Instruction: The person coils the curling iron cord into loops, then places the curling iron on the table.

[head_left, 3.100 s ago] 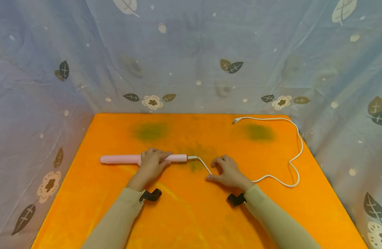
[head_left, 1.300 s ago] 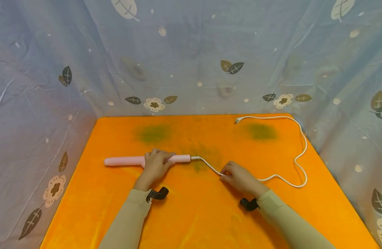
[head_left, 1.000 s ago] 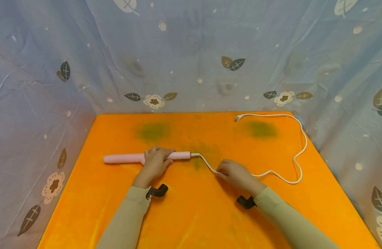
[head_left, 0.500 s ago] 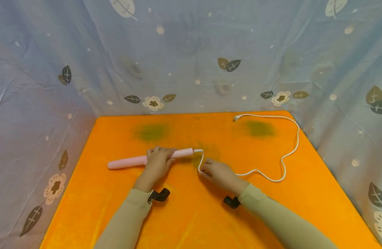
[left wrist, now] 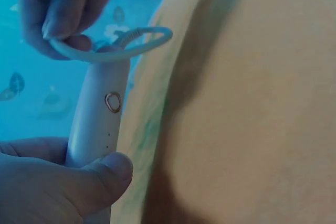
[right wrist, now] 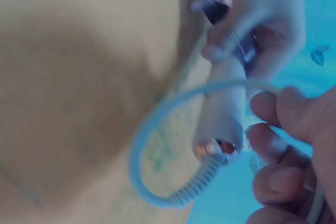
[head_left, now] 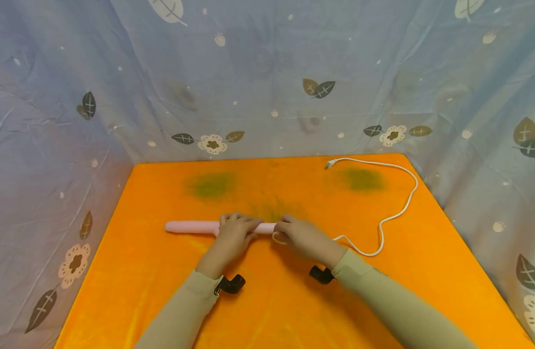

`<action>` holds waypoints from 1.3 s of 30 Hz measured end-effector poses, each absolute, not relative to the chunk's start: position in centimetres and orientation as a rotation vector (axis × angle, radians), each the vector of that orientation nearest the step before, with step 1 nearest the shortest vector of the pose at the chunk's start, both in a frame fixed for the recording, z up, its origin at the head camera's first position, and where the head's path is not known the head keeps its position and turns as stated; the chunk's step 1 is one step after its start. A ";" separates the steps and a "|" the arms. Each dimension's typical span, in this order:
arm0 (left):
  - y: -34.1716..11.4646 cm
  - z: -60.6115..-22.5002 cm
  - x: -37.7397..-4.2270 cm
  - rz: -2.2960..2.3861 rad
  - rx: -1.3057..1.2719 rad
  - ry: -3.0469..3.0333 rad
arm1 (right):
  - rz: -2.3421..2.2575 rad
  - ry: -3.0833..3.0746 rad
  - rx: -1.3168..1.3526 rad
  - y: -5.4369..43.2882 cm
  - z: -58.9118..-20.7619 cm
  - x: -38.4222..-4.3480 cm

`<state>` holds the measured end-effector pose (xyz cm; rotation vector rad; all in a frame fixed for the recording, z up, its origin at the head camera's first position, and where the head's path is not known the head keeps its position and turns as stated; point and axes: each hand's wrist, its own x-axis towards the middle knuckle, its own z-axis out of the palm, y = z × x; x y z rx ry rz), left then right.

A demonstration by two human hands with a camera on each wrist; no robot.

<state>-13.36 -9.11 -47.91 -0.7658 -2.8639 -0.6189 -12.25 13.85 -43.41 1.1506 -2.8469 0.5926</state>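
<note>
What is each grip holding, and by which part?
The left grip holds the pink wand by its handle; the right grip pinches the white cord between thumb and finger, just beyond the loop at the handle's end.

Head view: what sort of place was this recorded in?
Probably a makeshift recording booth: a leaf-and-flower patterned curtain closes off the back and both sides of an orange table, and a small black device sits at each wrist.
</note>
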 end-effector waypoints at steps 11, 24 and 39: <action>-9.0 -48.4 -11.7 -0.633 -0.916 -2.677 | 0.895 -2.912 0.965 15.1 -42.3 -13.8; -10.2 -47.4 -11.5 -0.795 -0.875 -2.507 | 1.583 -2.875 0.691 17.1 -43.2 -15.8; -9.9 -46.3 -12.0 -0.872 -0.769 -2.376 | 1.365 -2.853 0.794 15.1 -45.6 -13.7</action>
